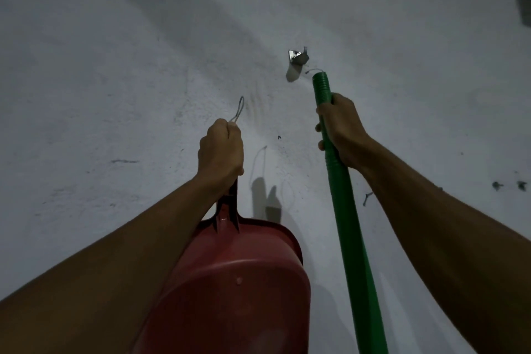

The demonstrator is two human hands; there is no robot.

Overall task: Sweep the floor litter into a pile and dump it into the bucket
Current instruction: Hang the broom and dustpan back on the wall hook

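White wall (115,66), hook (298,57) ahead. Left hand (221,149) gripping dustpan (235,281), right hand (339,132) gripping broom (344,224). No litter or bucket seen; cannot tell progress.

Single head-worn wide-angle view, facing a pale wall (115,51) at close range, both forearms reaching forward from the bottom corners. Left hand (221,149) sits near centre frame, right hand (340,135) just right of centre; a metal wall hook (298,57) lies above and between the two grips. Only one view, so no overlap.
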